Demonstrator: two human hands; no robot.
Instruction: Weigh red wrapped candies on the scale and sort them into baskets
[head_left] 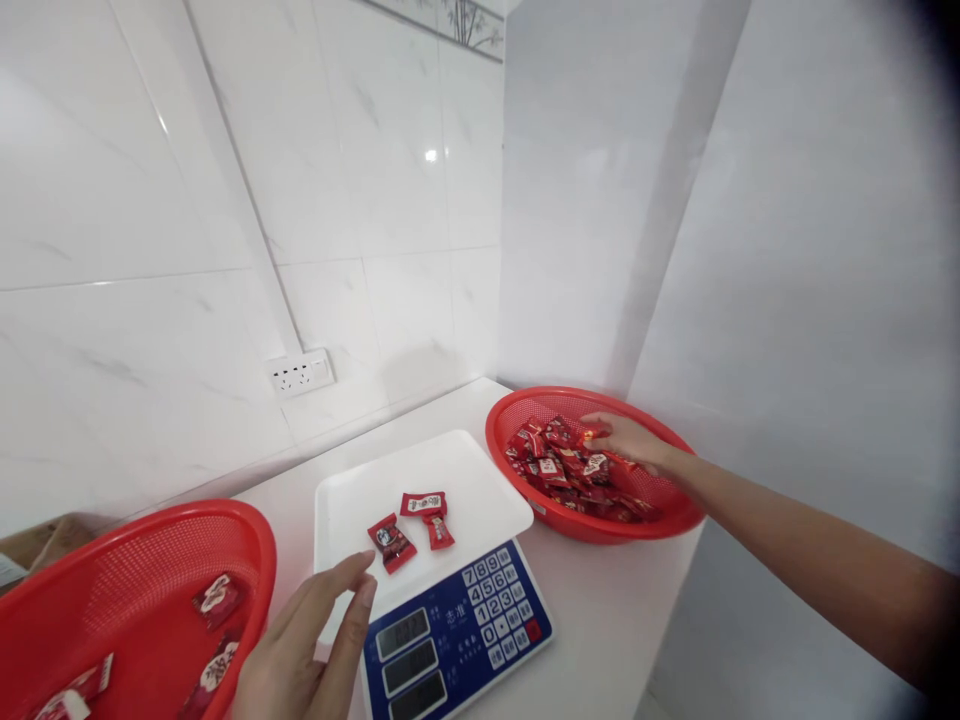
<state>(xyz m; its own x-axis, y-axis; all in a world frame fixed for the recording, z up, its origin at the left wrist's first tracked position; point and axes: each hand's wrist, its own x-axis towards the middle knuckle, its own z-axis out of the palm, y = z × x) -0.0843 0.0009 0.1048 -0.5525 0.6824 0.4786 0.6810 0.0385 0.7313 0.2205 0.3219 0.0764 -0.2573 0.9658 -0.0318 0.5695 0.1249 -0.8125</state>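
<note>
Through the head camera, I see my left hand (296,650) at the near left of the scale, with thumb and forefinger held apart. The fingertips are over the near-left part of the white tray (457,460), just beside a dark red packet (391,543); I can't tell whether they touch the tray.

Two more red packets lie on the tray to the right of that one. The far packet (424,504) lies sideways, and the smaller near packet (440,532) touches its near edge.

My right hand (628,440) reaches from the right into the right basket (592,530), a red one with perforated walls. Its fingers are among the heaped red packets (551,468), at the heap's far side; I can't tell whether they are clamped on one.

The scale's blue panel (456,660) faces me on the near side of the tray, with three displays at its left and a keypad (499,610) at its right. I can't make out the figures reliably.

At the near left is the left basket (150,540), also red, with a few packets (217,595) well apart inside. The scale and right basket stand on a white surface (600,590), and a socket plate (300,373) is on the tiled wall beyond.
</note>
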